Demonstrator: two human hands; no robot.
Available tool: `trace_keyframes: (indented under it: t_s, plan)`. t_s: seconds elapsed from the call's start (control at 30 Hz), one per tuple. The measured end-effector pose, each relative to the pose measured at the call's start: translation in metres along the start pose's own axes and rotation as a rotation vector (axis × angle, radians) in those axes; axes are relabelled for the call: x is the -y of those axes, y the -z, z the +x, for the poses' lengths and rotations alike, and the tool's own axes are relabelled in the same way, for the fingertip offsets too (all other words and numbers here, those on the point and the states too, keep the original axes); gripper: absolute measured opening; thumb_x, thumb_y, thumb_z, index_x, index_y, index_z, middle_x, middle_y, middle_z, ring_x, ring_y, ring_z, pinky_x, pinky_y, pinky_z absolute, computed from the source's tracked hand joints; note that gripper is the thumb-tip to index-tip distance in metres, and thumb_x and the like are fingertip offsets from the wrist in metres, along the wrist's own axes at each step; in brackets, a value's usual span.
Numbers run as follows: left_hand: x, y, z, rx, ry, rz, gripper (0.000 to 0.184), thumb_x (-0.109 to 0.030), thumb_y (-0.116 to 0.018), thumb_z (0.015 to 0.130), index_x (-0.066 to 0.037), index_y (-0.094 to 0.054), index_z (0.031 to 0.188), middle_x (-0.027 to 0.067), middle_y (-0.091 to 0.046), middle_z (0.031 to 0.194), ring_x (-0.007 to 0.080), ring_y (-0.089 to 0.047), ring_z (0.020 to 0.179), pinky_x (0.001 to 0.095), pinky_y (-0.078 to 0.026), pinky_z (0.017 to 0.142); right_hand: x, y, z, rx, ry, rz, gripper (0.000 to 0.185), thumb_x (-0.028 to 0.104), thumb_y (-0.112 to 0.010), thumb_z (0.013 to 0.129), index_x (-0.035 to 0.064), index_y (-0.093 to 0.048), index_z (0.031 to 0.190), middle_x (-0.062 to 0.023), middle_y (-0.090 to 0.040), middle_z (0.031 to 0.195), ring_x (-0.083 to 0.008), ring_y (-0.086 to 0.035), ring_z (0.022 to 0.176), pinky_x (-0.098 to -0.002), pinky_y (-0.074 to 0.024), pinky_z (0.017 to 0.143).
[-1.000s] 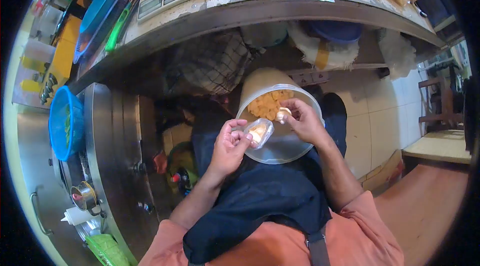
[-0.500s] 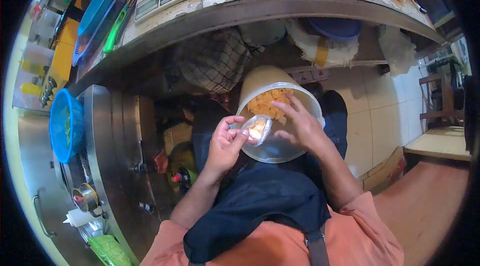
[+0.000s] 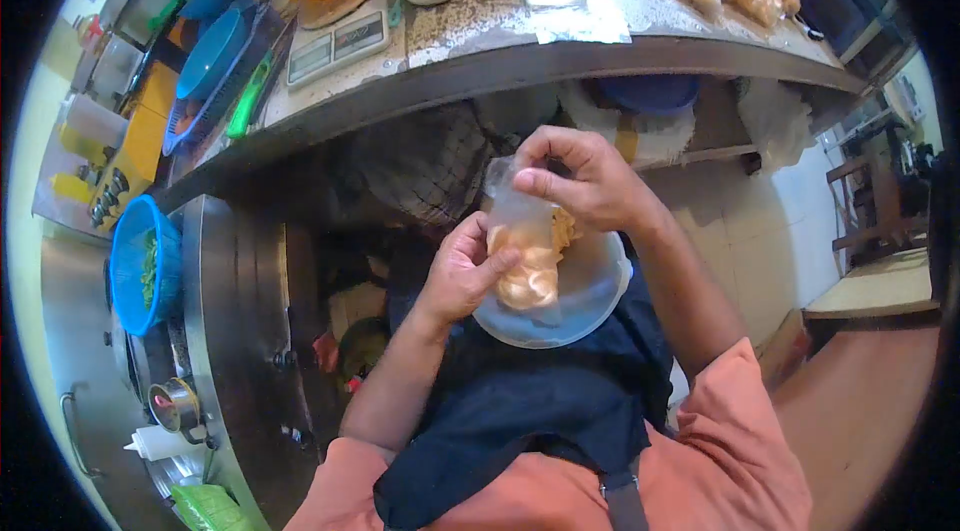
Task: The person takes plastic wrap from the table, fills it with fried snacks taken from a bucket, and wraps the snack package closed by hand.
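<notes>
As left grip [image 3: 464, 271] holds bag [image 3: 527, 233], right grip [image 3: 582, 178] pinches top [image 3: 501, 178].

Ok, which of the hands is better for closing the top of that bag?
Probably the right hand: its thumb and fingers are already at the upper end of the clear bag. The left hand is busy holding the filled lower part.

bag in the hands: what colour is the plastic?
The bag is clear, slightly milky near the top; head view shows it.
</notes>
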State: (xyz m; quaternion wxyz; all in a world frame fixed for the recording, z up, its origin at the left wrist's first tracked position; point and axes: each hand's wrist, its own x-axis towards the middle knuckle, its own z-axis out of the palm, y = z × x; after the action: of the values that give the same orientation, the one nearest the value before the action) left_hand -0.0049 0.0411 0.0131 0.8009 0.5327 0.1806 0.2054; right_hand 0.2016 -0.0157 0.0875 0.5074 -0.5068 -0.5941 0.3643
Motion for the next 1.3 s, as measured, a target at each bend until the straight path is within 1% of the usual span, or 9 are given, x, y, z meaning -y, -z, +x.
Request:
trace_keyframes:
  t_s: [0.17, 0.27, 0.37, 0.63, 0.97, 1.1, 1.17, 1.27, 1.3]
  plan:
    - [-0.017, -0.009, -0.001, 0.165, -0.161, -0.238, 0.042, -0.032, -0.069, 0.089, -0.006, -0.050, 0.116, 0.0076, -0.058, 0.119, 0.0162, -0.058, 0.109, 0.0338, -0.048, 0.093, -0.020, 0.012, -0.003, 0.089, -0.114, 0.468, 0.012, 0.017, -0.061, 0.095, 0.0072, -0.056, 0.101, 0.0017, -0.063, 0.092, -0.0038, -0.056, 0.085, -0.0209, -0.0455, 0.072]
    - [-0.029, -0.006, 0.006, 0.209, 0.101, -0.589, 0.043, -0.036, -0.054, 0.097, -0.003, -0.048, 0.125, 0.0095, -0.058, 0.121, 0.0188, -0.059, 0.109, 0.0347, -0.049, 0.093, -0.016, 0.007, -0.006, 0.098, -0.110, 0.526, 0.011, 0.015, -0.059, 0.096, 0.0072, -0.055, 0.102, 0.0020, -0.062, 0.096, -0.0041, -0.056, 0.087, -0.0208, -0.0452, 0.074]
    - [-0.023, 0.000, 0.015, 0.184, 0.299, -0.369, 0.045, -0.037, -0.042, 0.102, -0.002, -0.047, 0.130, 0.0093, -0.059, 0.120, 0.0171, -0.060, 0.107, 0.0339, -0.050, 0.093, -0.011, 0.004, -0.005, 0.103, -0.101, 0.530, 0.011, 0.015, -0.059, 0.096, 0.0082, -0.054, 0.103, 0.0017, -0.061, 0.098, -0.0049, -0.055, 0.090, -0.0219, -0.0452, 0.076]
    - [-0.038, -0.016, 0.028, 0.318, 0.283, -0.234, 0.043, -0.037, -0.061, 0.093, -0.003, -0.055, 0.120, 0.0043, -0.062, 0.111, 0.0128, -0.061, 0.097, 0.0295, -0.050, 0.084, -0.009, 0.003, -0.015, 0.074, -0.086, 0.522, 0.015, 0.020, -0.062, 0.095, 0.0087, -0.053, 0.099, 0.0037, -0.058, 0.092, -0.0045, -0.053, 0.087, -0.0229, -0.0457, 0.075]
    - [-0.044, -0.002, 0.033, 0.396, 0.458, 0.143, 0.034, -0.030, -0.070, 0.087, -0.004, -0.064, 0.107, -0.0006, -0.065, 0.095, 0.0112, -0.060, 0.089, 0.0285, -0.049, 0.080, 0.016, 0.002, -0.037, -0.452, -0.145, -0.042, 0.015, 0.011, -0.069, 0.087, 0.0024, -0.059, 0.093, -0.0116, -0.068, 0.100, -0.0151, -0.063, 0.089, -0.0305, -0.0507, 0.079]
    - [-0.041, 0.008, 0.047, 0.539, 0.411, 0.328, 0.031, -0.032, -0.070, 0.087, -0.007, -0.065, 0.105, -0.0008, -0.065, 0.095, 0.0111, -0.059, 0.089, 0.0281, -0.049, 0.079, 0.064, -0.016, -0.044, -0.356, 0.443, -0.732, 0.034, 0.021, -0.075, 0.080, 0.0065, -0.060, 0.106, -0.0187, -0.058, 0.123, -0.0229, -0.063, 0.097, -0.0340, -0.0515, 0.078]
    - [-0.038, 0.012, 0.054, 0.737, 0.178, 0.376, 0.035, -0.033, -0.069, 0.086, -0.006, -0.065, 0.108, 0.0021, -0.066, 0.098, 0.0143, -0.060, 0.093, 0.0292, -0.048, 0.082, 0.081, -0.027, -0.043, 0.000, 0.495, -0.980, 0.054, 0.024, -0.077, 0.074, 0.0094, -0.056, 0.122, -0.0201, -0.048, 0.134, -0.0296, -0.062, 0.102, -0.0374, -0.0509, 0.081]
    - [-0.091, -0.008, 0.054, 0.814, 0.299, 0.863, 0.047, -0.032, -0.073, 0.083, -0.006, -0.062, 0.120, 0.0043, -0.068, 0.107, 0.0176, -0.063, 0.097, 0.0313, -0.050, 0.084, 0.056, -0.032, -0.044, 0.289, 0.292, -1.121, 0.076, 0.026, -0.076, 0.071, 0.0131, -0.044, 0.139, -0.0188, -0.038, 0.143, -0.0324, -0.061, 0.100, -0.0399, -0.0499, 0.082]
    - [-0.086, -0.002, 0.051, 0.834, 0.227, 0.715, 0.056, -0.035, -0.076, 0.080, -0.002, -0.058, 0.122, 0.0069, -0.068, 0.105, 0.0174, -0.063, 0.096, 0.0311, -0.050, 0.084, 0.047, -0.030, -0.045, 0.230, 0.280, -1.128, 0.079, 0.023, -0.073, 0.072, 0.0126, -0.038, 0.142, -0.0189, -0.052, 0.130, -0.0314, -0.064, 0.089, -0.0401, -0.0513, 0.075]
